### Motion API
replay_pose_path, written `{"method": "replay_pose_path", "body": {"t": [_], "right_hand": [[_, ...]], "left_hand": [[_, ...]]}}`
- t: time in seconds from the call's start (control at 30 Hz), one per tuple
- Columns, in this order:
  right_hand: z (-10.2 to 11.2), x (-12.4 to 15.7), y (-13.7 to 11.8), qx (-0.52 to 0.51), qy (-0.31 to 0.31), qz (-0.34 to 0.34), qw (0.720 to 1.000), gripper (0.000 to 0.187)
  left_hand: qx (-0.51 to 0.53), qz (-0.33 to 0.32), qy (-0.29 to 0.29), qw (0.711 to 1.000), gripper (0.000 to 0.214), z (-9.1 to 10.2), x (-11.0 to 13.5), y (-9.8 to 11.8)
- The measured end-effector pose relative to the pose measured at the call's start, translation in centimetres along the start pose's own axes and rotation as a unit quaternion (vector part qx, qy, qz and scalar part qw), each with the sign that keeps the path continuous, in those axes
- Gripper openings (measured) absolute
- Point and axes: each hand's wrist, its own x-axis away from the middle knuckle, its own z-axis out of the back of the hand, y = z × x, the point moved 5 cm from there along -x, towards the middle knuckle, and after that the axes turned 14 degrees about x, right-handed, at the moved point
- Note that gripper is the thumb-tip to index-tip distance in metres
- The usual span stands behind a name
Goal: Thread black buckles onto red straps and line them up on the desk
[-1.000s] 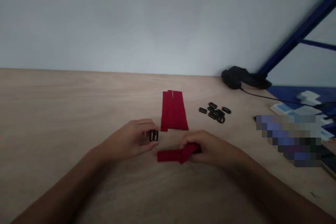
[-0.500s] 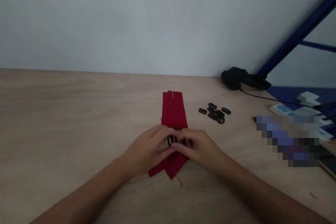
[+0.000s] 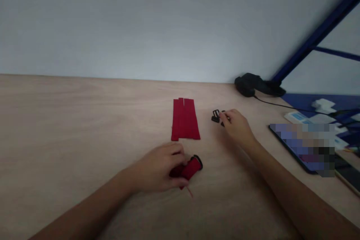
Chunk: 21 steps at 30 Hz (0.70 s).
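Observation:
Red webbing (image 3: 191,169) is pinched in my left hand (image 3: 161,167), its folded end looped through a black ring (image 3: 199,162) that sticks out to the right. A loose thread trails below it. Over the pile of small black buckles, my right hand (image 3: 238,127) pinches a black slider buckle (image 3: 216,113), tilted up at its fingertips. Another black buckle (image 3: 215,119) lies just under that one. My right fingers hide most of the pile. Several flat red webbing strips (image 3: 185,120) lie side by side beyond my left hand.
A black object with a cable (image 3: 258,85) rests by the wall at the back right. A tablet-like device (image 3: 302,150), partly blurred out, lies at the right with papers (image 3: 298,117) behind it. The pale wall (image 3: 140,26) closes off the table's back edge.
My right hand has let go of the webbing and moved right and away to the buckles, lifting one. My left hand keeps the webbing, whose black ring now shows at its folded end.

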Motion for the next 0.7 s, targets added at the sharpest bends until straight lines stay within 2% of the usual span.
{"method": "replay_pose_path", "body": {"t": [0.13, 0.3, 0.37, 0.43, 0.5, 0.57, 0.63, 0.67, 0.7], "right_hand": [[-0.9, -0.4, 1.3, 0.034, -0.007, -0.034, 0.999, 0.036], [-0.5, -0.2, 1.6, 0.053, 0.012, -0.057, 0.997, 0.033], [0.4, 0.2, 0.7, 0.019, 0.042, -0.031, 0.998, 0.030], [1.5, 1.3, -1.2, -0.066, 0.056, 0.036, 0.996, 0.026], [2.3, 2.9, -4.2, -0.174, -0.002, 0.161, 0.971, 0.025], [2.7, 5.4, -7.7, -0.261, -0.120, 0.310, 0.906, 0.029], [2.8, 7.4, -9.9, -0.330, -0.194, 0.362, 0.850, 0.047], [2.5, 7.9, -10.5, -0.345, -0.215, 0.353, 0.843, 0.050], [2.2, 8.1, -10.8, -0.365, -0.223, 0.329, 0.842, 0.043]], "left_hand": [[0.019, 0.000, 0.007, 1.000, 0.012, -0.1, 0.1, -0.1], [0.149, 0.010, 0.054, 0.987, 0.018, 0.8, 0.5, -0.2], [0.246, 0.040, 0.073, 0.966, 0.020, 1.0, 0.6, -0.5], [0.356, 0.076, 0.088, 0.927, 0.022, 1.0, 0.8, -1.0], [0.439, 0.097, 0.102, 0.887, 0.025, 0.9, 0.9, -1.4], [0.477, 0.090, 0.123, 0.865, 0.026, 1.0, 1.0, -1.6], [0.486, 0.070, 0.142, 0.860, 0.026, 1.1, 0.9, -1.7], [0.485, 0.058, 0.148, 0.860, 0.027, 1.2, 0.8, -1.7], [0.483, 0.041, 0.155, 0.861, 0.031, 1.3, 0.8, -1.6]]}}
